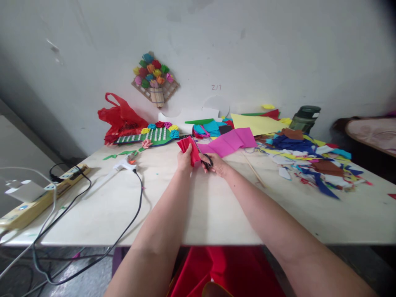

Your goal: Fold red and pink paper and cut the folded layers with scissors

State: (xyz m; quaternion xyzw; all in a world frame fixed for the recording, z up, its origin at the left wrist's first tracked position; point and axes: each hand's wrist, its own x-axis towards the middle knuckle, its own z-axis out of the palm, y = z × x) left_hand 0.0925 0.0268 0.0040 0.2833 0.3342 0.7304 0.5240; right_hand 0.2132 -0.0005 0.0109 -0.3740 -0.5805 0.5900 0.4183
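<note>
My left hand (185, 159) is closed on a folded piece of red crepe paper (187, 143), holding it above the middle of the table. Black-handled scissors (208, 161) are gripped in my right hand (217, 166), their blades up against the right side of the red paper. Whether the blades are parted I cannot make out. Just behind my right hand lies a long strip of magenta paper (232, 142). A thin wooden stick (254, 170) rests on the table to the right of the scissors.
To the left are a white glue gun (125, 163) with a black cord and a yellow power strip (21, 214). A green flower-decorated piece (154, 136) and a red plastic bag (123, 117) lie behind. Paper scraps (328, 167) and a dark bottle (305, 119) are at right.
</note>
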